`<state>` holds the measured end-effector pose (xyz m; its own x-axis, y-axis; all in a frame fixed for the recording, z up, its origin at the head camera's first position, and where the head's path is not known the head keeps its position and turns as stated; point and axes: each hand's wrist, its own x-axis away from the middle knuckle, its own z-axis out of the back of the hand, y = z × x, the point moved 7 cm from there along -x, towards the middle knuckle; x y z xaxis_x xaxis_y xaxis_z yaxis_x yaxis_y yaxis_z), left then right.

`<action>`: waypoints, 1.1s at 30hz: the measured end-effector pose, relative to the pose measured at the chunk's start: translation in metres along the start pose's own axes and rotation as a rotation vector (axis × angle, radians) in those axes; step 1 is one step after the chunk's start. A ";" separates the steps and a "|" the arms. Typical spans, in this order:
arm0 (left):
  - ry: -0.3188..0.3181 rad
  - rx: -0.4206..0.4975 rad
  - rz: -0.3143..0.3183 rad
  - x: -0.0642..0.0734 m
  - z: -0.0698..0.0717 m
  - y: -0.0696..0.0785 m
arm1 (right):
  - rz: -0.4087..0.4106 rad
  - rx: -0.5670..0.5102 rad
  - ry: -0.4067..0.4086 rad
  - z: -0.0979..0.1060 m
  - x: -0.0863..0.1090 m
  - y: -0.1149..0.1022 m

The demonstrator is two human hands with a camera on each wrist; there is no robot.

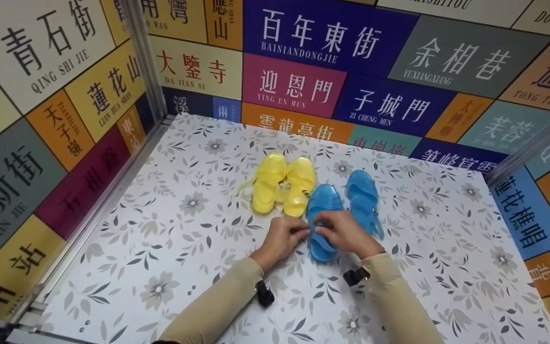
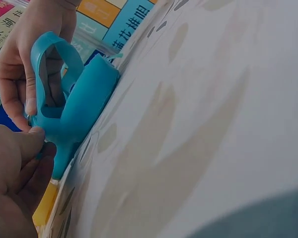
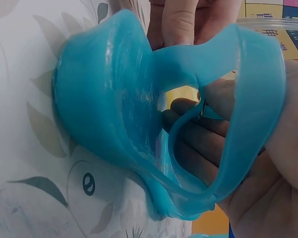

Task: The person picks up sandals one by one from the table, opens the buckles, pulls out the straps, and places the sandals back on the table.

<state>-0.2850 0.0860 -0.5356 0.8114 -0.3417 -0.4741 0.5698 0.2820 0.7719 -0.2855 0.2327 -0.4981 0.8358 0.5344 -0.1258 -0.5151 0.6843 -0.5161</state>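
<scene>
At the far left stands a wall panel (image 1: 46, 119) printed with coloured blocks of Chinese characters and romanised names; it meets a back wall (image 1: 294, 86) of the same kind. The white table (image 1: 127, 253), patterned with grey leaves and flowers, spreads between the walls. The left yellow sandal (image 1: 266, 188) has a thin strap sticking out on its left, and the right yellow sandal (image 1: 295, 205) lies just beside it; both point their toes toward the back wall. Nearer the person, the left hand (image 1: 282, 239) comes from a beige sleeve (image 1: 213, 301), its thumb and fingers closed together in a pinch on the strap at the left side of the near blue sandal (image 1: 322, 247). That sandal rests on the table, toe toward the back wall, just beside the right yellow one. A small metal buckle (image 3: 203, 106) shows on its strap in the right wrist view. The right hand (image 1: 346, 232) reaches over the sandal from the right, fingers curled, thumb and fingertips pinching the strap near the buckle, close to the left hand. To its right lies the other blue sandal (image 1: 364, 200), toe also toward the back wall. Another patterned wall (image 1: 535, 210) rises at the far right.
</scene>
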 end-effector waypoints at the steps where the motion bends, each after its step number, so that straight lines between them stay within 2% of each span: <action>1: 0.008 0.009 -0.003 0.000 0.001 0.000 | 0.002 -0.002 0.001 0.000 0.000 0.000; 6: 0.031 0.035 -0.025 -0.004 0.006 0.004 | 0.004 -0.008 0.012 0.002 -0.002 0.001; 13: -0.014 0.013 0.056 -0.003 -0.001 -0.003 | -0.004 -0.025 0.003 0.001 -0.003 0.001; 16: 0.010 0.027 0.080 -0.001 -0.001 -0.004 | -0.020 -0.031 -0.007 0.000 -0.001 0.002; 22: 0.038 0.030 0.056 -0.004 0.000 0.005 | -0.008 -0.014 -0.003 -0.001 0.000 0.001; 25: 0.018 0.003 0.057 -0.008 0.001 0.008 | 0.000 -0.006 0.003 -0.001 -0.001 0.000; 29: -0.022 -0.003 0.095 -0.011 0.000 0.007 | -0.014 -0.008 0.002 -0.001 -0.001 0.001; 33: -0.061 0.017 0.145 -0.008 -0.001 0.001 | -0.026 -0.021 0.001 -0.002 0.000 0.002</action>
<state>-0.2912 0.0903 -0.5318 0.8751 -0.3530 -0.3310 0.4448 0.3173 0.8376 -0.2857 0.2332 -0.5003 0.8494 0.5156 -0.1131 -0.4888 0.6873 -0.5373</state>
